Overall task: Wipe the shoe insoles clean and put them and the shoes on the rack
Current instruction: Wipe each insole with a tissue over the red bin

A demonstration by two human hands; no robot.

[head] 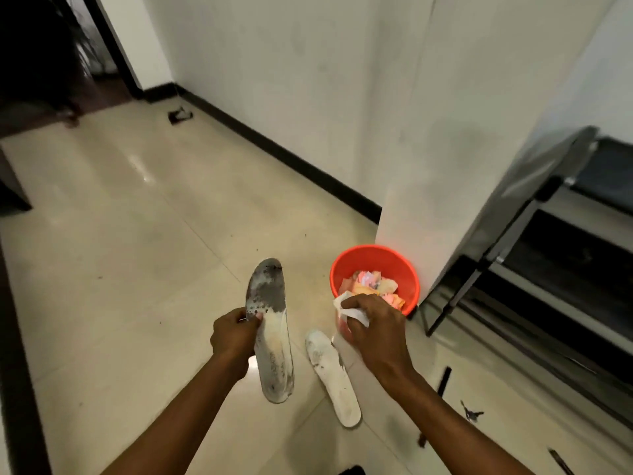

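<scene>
My left hand point(235, 334) pinched the dirty insole point(268, 293) by its edge, grimy face up for wiping, while my right hand point(375, 332) clutched a crumpled tissue point(354, 316) by the orange bin point(404, 269), the other insole point(334, 375) lying on the floor below.

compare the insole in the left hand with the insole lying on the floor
The held insole is gripped at its edge by the left hand, off the ground; the floor insole lies flat on the tiles. The held insole has a dark grey patch over its front half; the floor insole is mostly white with small smudges. Both are pale insoles.
</scene>
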